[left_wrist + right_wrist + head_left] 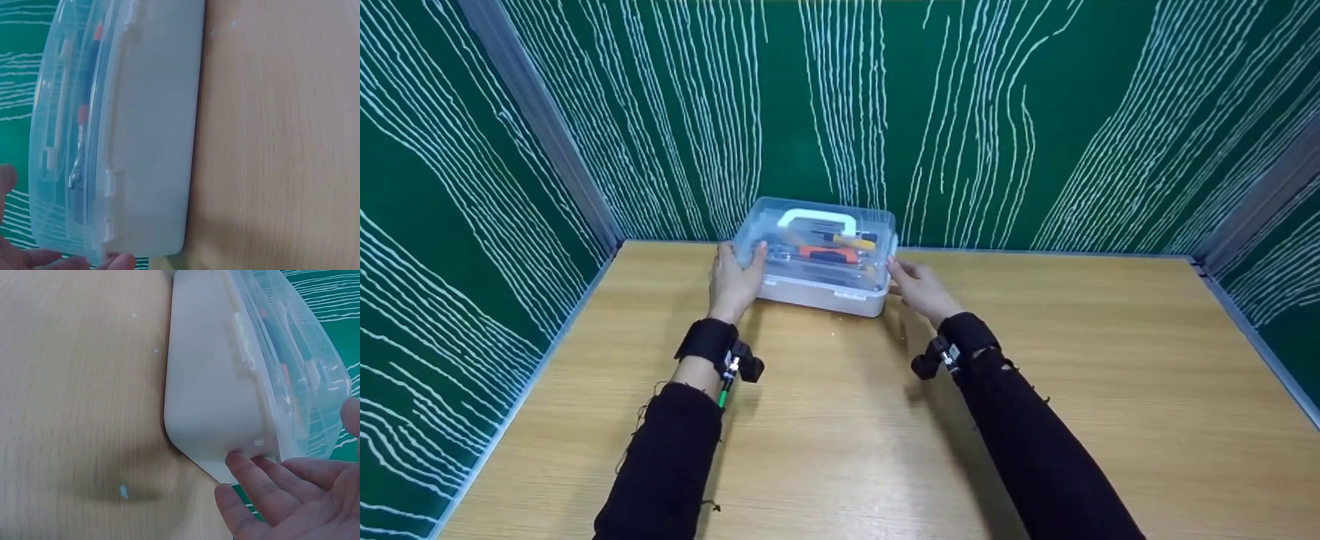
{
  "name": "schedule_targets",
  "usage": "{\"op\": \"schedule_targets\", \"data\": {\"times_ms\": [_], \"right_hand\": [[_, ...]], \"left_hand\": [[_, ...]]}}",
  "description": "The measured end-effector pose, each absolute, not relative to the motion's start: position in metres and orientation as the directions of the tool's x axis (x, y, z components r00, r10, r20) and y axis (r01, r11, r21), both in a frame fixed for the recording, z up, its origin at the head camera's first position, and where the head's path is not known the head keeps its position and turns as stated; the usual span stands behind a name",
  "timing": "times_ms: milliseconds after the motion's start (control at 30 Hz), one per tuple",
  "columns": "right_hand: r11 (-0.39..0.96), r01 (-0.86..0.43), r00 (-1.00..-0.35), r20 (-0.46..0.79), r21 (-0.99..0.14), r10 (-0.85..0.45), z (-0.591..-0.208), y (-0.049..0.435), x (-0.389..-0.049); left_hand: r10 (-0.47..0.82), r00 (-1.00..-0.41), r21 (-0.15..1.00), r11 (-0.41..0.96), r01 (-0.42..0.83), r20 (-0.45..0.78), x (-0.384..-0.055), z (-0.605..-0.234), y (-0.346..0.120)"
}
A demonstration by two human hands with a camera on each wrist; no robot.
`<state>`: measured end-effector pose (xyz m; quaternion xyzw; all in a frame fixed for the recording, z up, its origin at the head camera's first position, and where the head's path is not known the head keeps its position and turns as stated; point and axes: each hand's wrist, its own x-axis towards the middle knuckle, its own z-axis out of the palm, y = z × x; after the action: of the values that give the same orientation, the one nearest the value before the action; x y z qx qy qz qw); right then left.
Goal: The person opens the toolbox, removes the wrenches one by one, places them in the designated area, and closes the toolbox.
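A white plastic toolbox [810, 296] with a clear bluish lid [765, 217] sits at twelve o'clock on the pale wood-grain table [840, 420], near the green wall [780, 112] streaked with wavy white lines. The person's left hand [735, 277] is at the box's nine o'clock, thumb spread wide from the fingers, fingertips against that end; whether the thumb presses the lid, I can't tell. The right hand [924, 291] is at its four o'clock, fingers loosely extended and touching the box's end wall, thumb up by the lid's edge. Through the lid I can see an orange-and-dark tool [810, 250] in the middle and a yellow-handled tool [855, 241] toward two o'clock. A white carry handle [819, 215] lies across the lid at twelve.
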<state>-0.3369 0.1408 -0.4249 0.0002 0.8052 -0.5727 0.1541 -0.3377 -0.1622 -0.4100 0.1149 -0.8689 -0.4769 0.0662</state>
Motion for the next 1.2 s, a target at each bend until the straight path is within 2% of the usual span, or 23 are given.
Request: {"op": "schedule_targets", "data": {"times_ms": [233, 467, 733, 933, 1200], "right_hand": [[0.346, 0.125, -0.963, -0.198, -0.93, -0.184, -0.431, 0.142, -0.335], [0.371, 0.111, -0.963, -0.192, -0.922, -0.188, -0.429, 0.143, -0.332], [0.407, 0.138, -0.96, -0.224, -0.903, -0.171, -0.425, 0.144, -0.325], [0.419, 0.075, -0.968, -0.167, -0.905, -0.188, -0.427, 0.147, -0.316], [0.43, 0.016, -0.973, -0.112, -0.903, -0.2, -0.429, 0.148, -0.302]], "left_hand": [[-0.287, -0.956, 0.853, 0.512, -0.104, 0.055, -0.336, -0.415, -0.158], [-0.279, -0.957, 0.822, 0.561, -0.1, 0.074, -0.336, -0.417, -0.156], [-0.279, -0.958, 0.83, 0.547, -0.107, 0.06, -0.34, -0.418, -0.157], [-0.276, -0.96, 0.845, 0.524, -0.109, 0.048, -0.341, -0.42, -0.156], [-0.268, -0.959, 0.836, 0.544, -0.07, 0.094, -0.34, -0.424, -0.156]]}}
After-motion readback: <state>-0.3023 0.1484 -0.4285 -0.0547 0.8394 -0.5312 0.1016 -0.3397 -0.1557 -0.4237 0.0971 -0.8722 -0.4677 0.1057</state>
